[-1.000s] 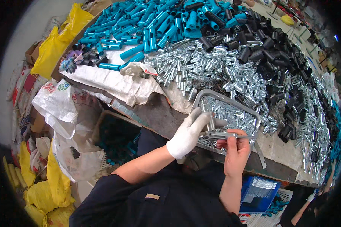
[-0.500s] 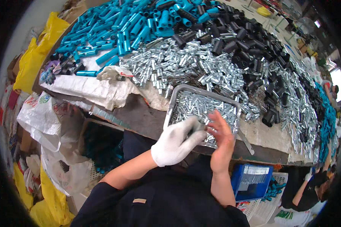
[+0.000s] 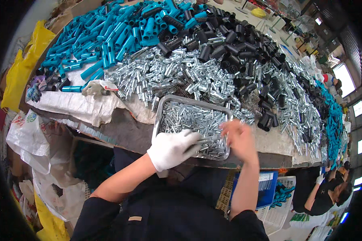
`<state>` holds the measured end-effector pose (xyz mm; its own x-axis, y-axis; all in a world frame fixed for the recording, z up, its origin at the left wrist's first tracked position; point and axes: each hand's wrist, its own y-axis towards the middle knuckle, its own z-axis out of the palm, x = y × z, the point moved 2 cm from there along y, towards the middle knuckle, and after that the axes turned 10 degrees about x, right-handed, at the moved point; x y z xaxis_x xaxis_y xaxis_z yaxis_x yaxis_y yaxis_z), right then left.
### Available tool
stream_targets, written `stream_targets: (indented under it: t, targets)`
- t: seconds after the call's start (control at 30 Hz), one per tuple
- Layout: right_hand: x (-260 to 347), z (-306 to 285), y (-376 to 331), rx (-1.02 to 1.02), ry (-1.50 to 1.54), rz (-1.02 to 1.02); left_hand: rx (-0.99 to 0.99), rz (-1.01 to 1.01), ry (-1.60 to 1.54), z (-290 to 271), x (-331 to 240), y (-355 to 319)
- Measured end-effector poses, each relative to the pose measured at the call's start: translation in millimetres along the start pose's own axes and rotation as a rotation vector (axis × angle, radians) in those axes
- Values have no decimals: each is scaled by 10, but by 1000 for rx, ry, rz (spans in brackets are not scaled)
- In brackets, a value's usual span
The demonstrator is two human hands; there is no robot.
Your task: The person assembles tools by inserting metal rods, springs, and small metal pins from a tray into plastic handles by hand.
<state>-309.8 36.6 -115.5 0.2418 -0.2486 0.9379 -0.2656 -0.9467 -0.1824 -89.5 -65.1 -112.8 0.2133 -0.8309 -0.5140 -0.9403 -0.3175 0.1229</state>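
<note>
My left hand [image 3: 173, 149], in a white knit glove, is over the near left part of a metal tray [image 3: 157, 125]. Its fingers are curled closed, and a small dark gap shows between thumb and fingers; what they hold, if anything, I cannot make out. The tray is full of small silver metal pins [image 3: 193, 116]. Above the tray's right rim is my bare right hand [image 3: 240, 138], smeared by motion, with its fingers bent toward the tray. Whether it holds a thing cannot be seen.
Beyond the tray lie heaps of teal tubular parts [image 3: 120, 34], black sleeves [image 3: 229, 48] and silver metal sleeves [image 3: 149, 68]. A crumpled glove [image 3: 96, 87] rests on white cloth at left. Below the table edge at right are a blue bin [image 3: 265, 188] and a co-worker [image 3: 321, 199].
My hands, close together half a second ago, have moved apart. The right one has shifted toward the tray's right rim. The whole view has shifted, so the table appears further left.
</note>
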Motion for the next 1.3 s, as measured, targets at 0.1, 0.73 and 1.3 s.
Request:
stream_targets:
  t: [0.1, 0.73, 1.3]
  targets:
    - [-174, -841, 435, -650, -480, -94, -230, -35, -231, 128, 133, -46]
    - [7, -1278, 591, -464, -570, -3, -245, -223, -431, 193, 245, -68]
    - [-72, 661, -325, 117, 724, 242, -106, -94, -760, -139, 28, 50]
